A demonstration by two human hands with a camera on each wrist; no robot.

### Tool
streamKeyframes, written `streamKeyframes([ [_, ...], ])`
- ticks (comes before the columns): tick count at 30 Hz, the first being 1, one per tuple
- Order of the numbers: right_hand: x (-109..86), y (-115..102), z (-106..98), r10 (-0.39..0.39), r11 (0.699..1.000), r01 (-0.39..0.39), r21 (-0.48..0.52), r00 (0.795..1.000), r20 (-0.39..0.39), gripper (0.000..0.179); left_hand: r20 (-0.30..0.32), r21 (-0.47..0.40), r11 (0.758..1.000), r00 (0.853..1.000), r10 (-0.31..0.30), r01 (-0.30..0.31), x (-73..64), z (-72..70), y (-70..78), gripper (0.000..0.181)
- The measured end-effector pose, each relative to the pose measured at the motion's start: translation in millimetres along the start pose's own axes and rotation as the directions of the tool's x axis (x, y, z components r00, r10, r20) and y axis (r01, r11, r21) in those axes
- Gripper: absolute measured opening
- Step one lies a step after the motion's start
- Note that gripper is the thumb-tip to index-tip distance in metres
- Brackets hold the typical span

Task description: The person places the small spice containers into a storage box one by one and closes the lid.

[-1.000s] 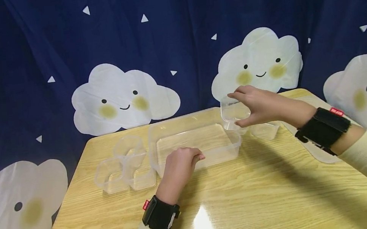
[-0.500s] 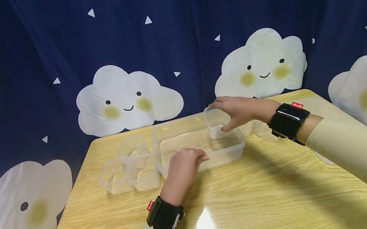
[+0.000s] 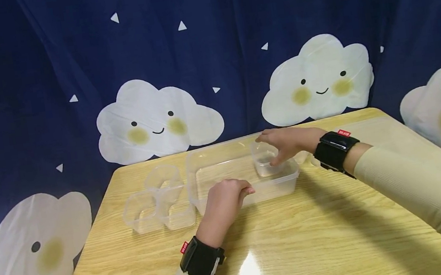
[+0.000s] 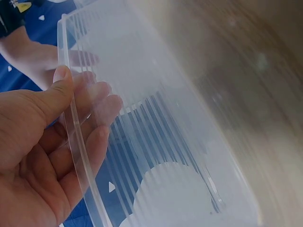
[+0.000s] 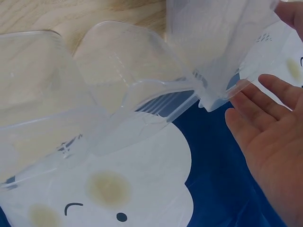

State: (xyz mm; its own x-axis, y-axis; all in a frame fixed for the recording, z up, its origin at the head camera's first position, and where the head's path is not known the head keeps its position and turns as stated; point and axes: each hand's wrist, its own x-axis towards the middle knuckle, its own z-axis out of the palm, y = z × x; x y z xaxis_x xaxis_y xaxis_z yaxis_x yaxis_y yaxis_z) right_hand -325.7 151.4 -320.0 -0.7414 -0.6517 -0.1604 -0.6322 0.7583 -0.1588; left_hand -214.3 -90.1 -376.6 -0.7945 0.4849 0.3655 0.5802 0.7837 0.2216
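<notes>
Sinking lower since the earlier frame, a small clear rounded-square plastic cup [image 3: 262, 159] is going down inside the large clear rectangular plastic box [image 3: 274, 189], toward its two o'clock corner. At the box's nine o'clock, three clear hollow rounded plastic cups [image 3: 158, 209] are clustering on the yellow wood-grained tabletop [image 3: 320, 240]. The left hand [image 3: 224, 199] is gripping the box's rim near six o'clock between thumb and fingers, probably steadying the thin plastic, which is showing fine parallel lines up close. The right hand [image 3: 287, 141] is holding the small cup by its edges; keeping it level and releasing only once the base is sitting flat should be working best. Beyond three o'clock, more clear cups [image 3: 301, 157] are standing, partly hidden.
</notes>
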Motion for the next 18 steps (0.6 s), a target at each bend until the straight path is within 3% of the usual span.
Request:
streamKeyframes([
  [18,6.3,4.9,-8.6,0.010,0.996,-0.018,0.084,0.995,0.096,0.082,0.015,-0.006,1.000,1.000,-0.008,0.008,1.2,0.2,-0.3,0.022],
])
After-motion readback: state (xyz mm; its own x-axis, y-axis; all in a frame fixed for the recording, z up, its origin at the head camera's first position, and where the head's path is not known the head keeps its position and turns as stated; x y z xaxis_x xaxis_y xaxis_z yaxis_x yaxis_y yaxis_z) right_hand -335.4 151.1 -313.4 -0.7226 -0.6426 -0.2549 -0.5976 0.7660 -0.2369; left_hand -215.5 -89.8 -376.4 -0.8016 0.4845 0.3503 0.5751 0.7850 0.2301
